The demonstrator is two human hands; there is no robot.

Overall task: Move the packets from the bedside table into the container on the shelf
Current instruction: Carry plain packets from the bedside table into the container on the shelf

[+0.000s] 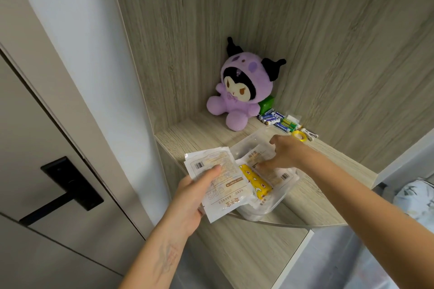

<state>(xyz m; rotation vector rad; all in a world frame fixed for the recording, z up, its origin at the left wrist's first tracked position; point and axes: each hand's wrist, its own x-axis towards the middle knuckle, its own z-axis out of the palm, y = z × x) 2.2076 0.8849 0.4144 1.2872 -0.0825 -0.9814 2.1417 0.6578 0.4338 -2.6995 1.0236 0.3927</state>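
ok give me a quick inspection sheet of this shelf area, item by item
surface: wood-grain shelf set in a corner alcove
job's things: clear plastic container near the shelf's front edge, holding white packets and a yellow patterned pack; a stack of hand warmer packets held over its left side
clutter: purple plush toy, green box, loose batteries, yellow tape roll, all at the back corner
grippers: left hand grips the stack, thumb on top; right hand reaches into the container, fingers on a packet
cables: nothing seen
surroundings: door with black handle to the left; patterned fabric lower right
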